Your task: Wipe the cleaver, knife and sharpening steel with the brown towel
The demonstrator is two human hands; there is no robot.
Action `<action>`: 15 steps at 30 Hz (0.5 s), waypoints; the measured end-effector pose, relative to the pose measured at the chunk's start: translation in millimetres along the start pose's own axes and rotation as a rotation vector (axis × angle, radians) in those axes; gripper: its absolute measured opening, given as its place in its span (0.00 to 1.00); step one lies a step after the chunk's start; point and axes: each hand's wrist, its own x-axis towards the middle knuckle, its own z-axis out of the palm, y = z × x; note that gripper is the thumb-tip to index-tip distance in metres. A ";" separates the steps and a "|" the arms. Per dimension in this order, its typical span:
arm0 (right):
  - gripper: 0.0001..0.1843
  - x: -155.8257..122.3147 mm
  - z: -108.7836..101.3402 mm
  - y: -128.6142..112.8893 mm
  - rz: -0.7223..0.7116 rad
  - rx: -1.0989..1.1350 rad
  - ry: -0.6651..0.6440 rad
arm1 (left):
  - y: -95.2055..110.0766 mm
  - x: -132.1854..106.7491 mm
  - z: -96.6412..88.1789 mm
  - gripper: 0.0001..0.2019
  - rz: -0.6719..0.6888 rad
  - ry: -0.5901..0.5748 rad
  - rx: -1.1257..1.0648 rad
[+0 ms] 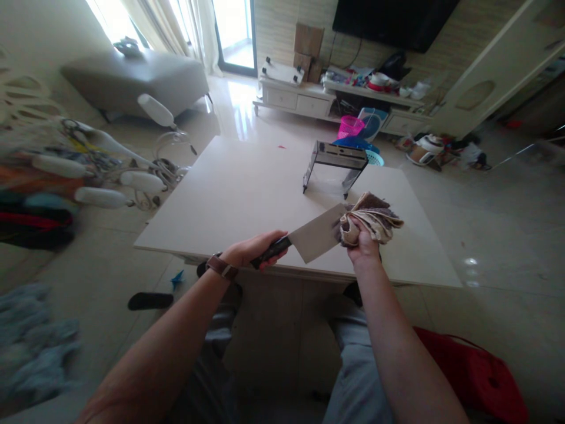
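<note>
My left hand [260,250] is closed round the black handle of a cleaver [318,231], with a brown band on that wrist. The broad blade points right, above the near part of a white table [229,194]. In my right hand [364,244] is a bunched brown and beige cloth [371,218], pressed against the far end of the blade. The cloth hides that end of the cleaver. Just beyond, a knife rack [339,154] with slots in its top stands on the table; no knives show in it.
A small red scrap [281,146] lies near the table's far edge. Behind the table are a pink basket [351,126] and a low white cabinet [304,97]. A red bag [472,371] rests on the floor at right. White padded rods [101,197] jut in from the left.
</note>
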 end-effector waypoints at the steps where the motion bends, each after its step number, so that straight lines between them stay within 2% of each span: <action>1: 0.17 2.1 -0.2 -1.1 -0.011 0.020 0.053 | -0.3 0.0 -0.7 0.24 0.015 0.014 -0.006; 3: 0.17 6.4 -0.6 -4.1 -0.028 0.074 0.168 | -1.4 0.9 -0.7 0.22 0.063 0.035 -0.007; 6: 0.15 10.3 -2.1 -8.2 -0.039 0.097 0.205 | -3.9 5.5 2.0 0.21 0.195 0.092 -0.006; 11: 0.14 3.4 2.1 -8.4 -0.015 0.082 0.070 | -3.5 19.9 9.6 0.22 0.390 0.281 -0.086; 15: 0.13 -10.0 14.4 -6.8 0.023 0.112 -0.020 | 0.9 26.9 15.6 0.20 0.537 0.352 -0.132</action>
